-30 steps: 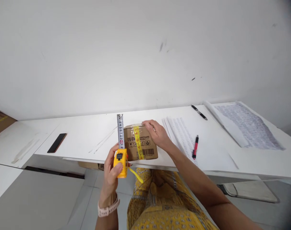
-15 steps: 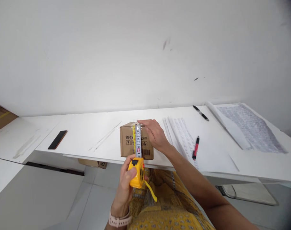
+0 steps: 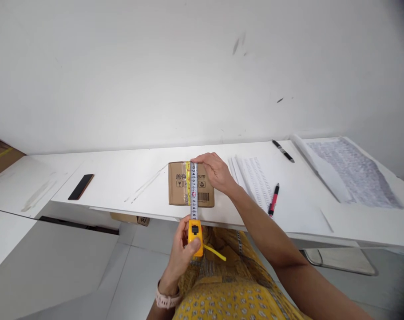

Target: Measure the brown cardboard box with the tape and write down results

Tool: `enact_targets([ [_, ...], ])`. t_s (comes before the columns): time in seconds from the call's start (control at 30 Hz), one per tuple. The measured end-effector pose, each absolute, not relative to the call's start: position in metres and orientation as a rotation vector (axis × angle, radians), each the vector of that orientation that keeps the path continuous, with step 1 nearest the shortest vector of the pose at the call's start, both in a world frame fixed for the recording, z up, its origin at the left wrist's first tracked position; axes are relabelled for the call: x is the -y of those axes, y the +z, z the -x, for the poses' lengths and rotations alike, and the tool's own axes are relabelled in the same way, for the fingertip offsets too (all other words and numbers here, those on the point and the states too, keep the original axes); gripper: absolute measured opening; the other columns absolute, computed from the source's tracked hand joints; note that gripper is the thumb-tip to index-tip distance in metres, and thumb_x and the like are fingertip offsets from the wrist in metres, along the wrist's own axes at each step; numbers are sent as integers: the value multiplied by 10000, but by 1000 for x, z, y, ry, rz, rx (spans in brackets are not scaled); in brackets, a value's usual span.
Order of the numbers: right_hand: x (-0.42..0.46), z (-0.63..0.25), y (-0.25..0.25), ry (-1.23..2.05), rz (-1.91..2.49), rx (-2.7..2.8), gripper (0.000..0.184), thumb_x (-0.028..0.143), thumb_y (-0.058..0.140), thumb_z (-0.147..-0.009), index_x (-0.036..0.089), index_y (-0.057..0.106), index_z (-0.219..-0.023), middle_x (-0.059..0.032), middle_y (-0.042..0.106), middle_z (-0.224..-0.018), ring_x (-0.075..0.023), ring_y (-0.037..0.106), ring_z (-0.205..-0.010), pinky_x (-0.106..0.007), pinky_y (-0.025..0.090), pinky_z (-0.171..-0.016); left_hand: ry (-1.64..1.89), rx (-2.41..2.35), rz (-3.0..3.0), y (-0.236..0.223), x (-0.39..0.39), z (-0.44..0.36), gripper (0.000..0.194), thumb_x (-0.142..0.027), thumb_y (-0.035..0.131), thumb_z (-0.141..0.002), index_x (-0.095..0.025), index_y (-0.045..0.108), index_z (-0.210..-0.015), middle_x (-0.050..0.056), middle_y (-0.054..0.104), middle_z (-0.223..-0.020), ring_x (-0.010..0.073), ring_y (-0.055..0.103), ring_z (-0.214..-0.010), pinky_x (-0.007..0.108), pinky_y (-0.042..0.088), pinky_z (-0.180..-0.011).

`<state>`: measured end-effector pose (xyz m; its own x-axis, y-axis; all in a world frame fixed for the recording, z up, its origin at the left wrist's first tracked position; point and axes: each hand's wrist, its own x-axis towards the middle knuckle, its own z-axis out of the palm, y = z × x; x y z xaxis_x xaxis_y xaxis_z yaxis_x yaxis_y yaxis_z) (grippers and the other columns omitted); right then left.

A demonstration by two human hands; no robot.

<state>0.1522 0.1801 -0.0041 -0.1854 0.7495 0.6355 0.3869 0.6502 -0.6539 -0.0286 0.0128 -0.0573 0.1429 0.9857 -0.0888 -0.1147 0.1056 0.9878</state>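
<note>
A yellow tape measure (image 3: 196, 238) is gripped in my left hand (image 3: 179, 258), in front of the desk's near edge, with a yellow strap hanging from it. Its metal blade (image 3: 194, 191) runs straight across the top of a small brown cardboard box (image 3: 207, 191) and past the box's near edge. Yellow tape on the box lies beside the blade. My right hand (image 3: 218, 172) rests at the box's far right, its fingers closed together with the fingertips on the blade's end at the far edge.
On the white desk (image 3: 148, 162), a black flat bar (image 3: 81, 186) lies left. Printed sheets (image 3: 255, 178), a red-and-black pen (image 3: 274, 200), a black pen (image 3: 283, 151) and a handwritten sheet (image 3: 355, 173) lie right. A wall (image 3: 155, 75) stands behind.
My left hand has brought the tape measure rightward over the box, and more blade is drawn out. The box has been lowered flat. My right fingertips have come onto the blade's end.
</note>
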Motion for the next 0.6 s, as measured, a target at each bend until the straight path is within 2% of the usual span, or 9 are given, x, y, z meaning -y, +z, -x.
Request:
enact_targets([
  [0.17, -186, -152, -4, 445, 891, 1776, 378, 222, 321, -1008, 256, 690, -1082, -34, 722, -1062, -223, 591, -945, -402, 461, -885, 1060, -984, -1055, -58, -15, 29, 579, -560, 688, -786, -236, 557, -1247, 62, 597, -960, 185, 600, -715, 323, 510, -665],
  [0.6, -186, -152, -6, 392, 849, 1754, 361, 224, 328, -1011, 247, 679, -1093, -35, 726, -1020, -212, 597, -905, -391, 456, -857, 1080, -942, -1047, -55, -13, 29, 578, -525, 706, -780, -218, 558, -1247, 57, 619, -999, 186, 616, -776, 315, 536, -707],
])
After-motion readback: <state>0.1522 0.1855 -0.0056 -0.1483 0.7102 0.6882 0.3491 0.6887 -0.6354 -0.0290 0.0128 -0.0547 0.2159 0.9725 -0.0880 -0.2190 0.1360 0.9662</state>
